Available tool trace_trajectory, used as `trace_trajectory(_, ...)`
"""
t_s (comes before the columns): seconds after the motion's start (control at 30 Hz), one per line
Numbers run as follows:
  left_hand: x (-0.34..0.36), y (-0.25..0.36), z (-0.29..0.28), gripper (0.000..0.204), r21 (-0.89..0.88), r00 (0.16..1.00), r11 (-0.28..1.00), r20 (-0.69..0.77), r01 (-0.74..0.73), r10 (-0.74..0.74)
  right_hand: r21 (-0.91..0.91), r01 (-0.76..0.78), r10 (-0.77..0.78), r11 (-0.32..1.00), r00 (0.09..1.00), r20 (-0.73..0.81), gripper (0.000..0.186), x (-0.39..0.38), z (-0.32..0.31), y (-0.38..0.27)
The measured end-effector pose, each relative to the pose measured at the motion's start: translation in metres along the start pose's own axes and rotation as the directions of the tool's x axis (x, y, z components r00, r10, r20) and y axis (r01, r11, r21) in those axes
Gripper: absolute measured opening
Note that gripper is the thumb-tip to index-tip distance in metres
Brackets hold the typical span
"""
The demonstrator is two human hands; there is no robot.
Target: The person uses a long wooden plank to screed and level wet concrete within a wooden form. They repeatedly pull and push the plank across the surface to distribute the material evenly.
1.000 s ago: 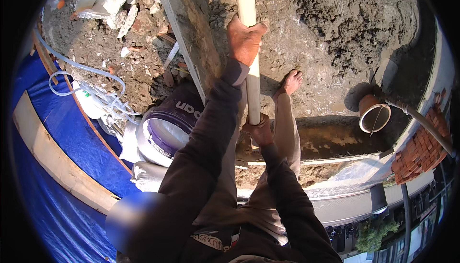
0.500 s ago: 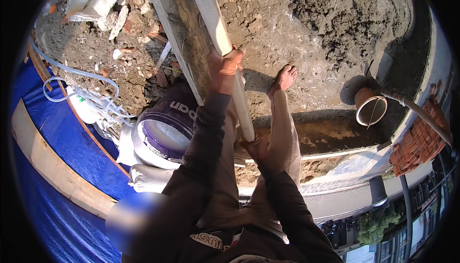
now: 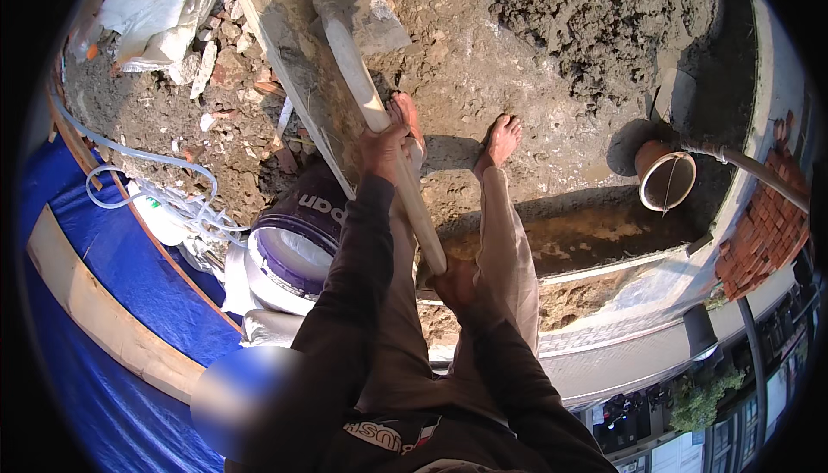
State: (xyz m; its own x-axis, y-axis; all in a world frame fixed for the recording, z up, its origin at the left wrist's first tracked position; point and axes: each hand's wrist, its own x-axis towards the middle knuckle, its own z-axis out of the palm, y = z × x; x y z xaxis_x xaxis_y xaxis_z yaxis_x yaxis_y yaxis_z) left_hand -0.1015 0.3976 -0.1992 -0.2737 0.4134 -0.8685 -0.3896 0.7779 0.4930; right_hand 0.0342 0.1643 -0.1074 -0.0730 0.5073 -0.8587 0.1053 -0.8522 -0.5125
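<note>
Both my hands are wrapped round the pale wooden handle of a hoe (image 3: 418, 214). My left hand (image 3: 382, 152) grips it around the middle, near my left foot. Lower down, my right hand (image 3: 455, 283) closes on its near end, in front of my right leg. The handle slants away to the upper left, where the mud-coated hoe blade (image 3: 382, 25) rests at the wet grey ground, beside a board. To the right of the blade lies a heap of lumpy wet grey mix (image 3: 595, 33).
A purple bucket (image 3: 297, 231) stands left of my legs, near clear hose (image 3: 194, 162) and rubble (image 3: 228, 68). A wooden board (image 3: 289, 85) edges the mud. Toward the right are a small bucket (image 3: 666, 180), another long handle (image 3: 763, 178) and stacked bricks (image 3: 768, 236). Blue tarp (image 3: 112, 283) spreads left.
The hoe's blade has come into view, down at the mud. My hands and the handle have shifted slightly nearer to me, and my left foot now shows beside the handle.
</note>
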Motion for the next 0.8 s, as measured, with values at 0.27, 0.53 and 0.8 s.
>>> trace_trajectory(0.27, -0.022, 0.072, 0.037, 0.022, 0.04, 0.962, 0.962, 0.047, -0.27, 0.268, 0.108, 0.075, -0.088, 0.991, 0.988, 0.127, 0.038, 0.044, -0.019, -0.049)
trace_trajectory(0.53, 0.033, -0.018, 0.019, 0.013, 0.205, 0.996, 0.975, 0.039, -0.084, 0.078, 0.068, -0.245, 0.232, 0.967, 0.96, 0.153, 0.024, 0.022, -0.01, -0.01)
trace_trajectory(0.8, -0.011, 0.001, 0.027, 0.017, 0.065, 0.988, 0.987, 0.04, -0.15, 0.147, -0.215, 0.022, -0.028, 0.976, 0.999, -0.025, 0.044, 0.012, -0.015, -0.018)
